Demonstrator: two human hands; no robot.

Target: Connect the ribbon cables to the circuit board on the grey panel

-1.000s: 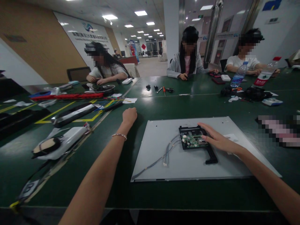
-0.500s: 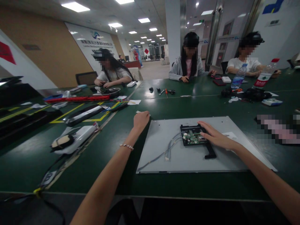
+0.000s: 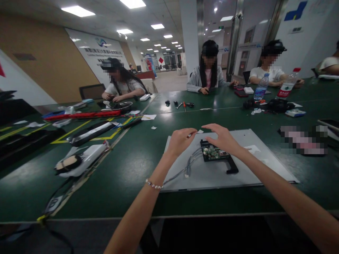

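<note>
A flat pale grey metal panel (image 3: 206,178) lies on the green table. On it rests a black plastic bracket (image 3: 233,168) carrying a green circuit board (image 3: 212,152), and grey cables (image 3: 189,163) run off its left side. Over the panel's far edge, my left hand (image 3: 181,141) has its fingertips pinched at a small white scrap (image 3: 200,132), perhaps paper or tape. Close by on the right, my right hand (image 3: 222,139) has thumb and fingers apart with nothing in them, just above the bracket's far corner.
Another white scrap (image 3: 154,127) lies left of the panel. Farther back are a screwdriver (image 3: 184,107), a wrench (image 3: 179,105) and two bottles (image 3: 287,84). A white pack (image 3: 87,160) sits at left, a blurred-out flat item (image 3: 303,140) at right. Several people sit across the table.
My left hand has moved right from the table beside the panel, with the white scrap at its fingertips. My right hand has lifted off the bracket toward it. The view has shifted slightly.
</note>
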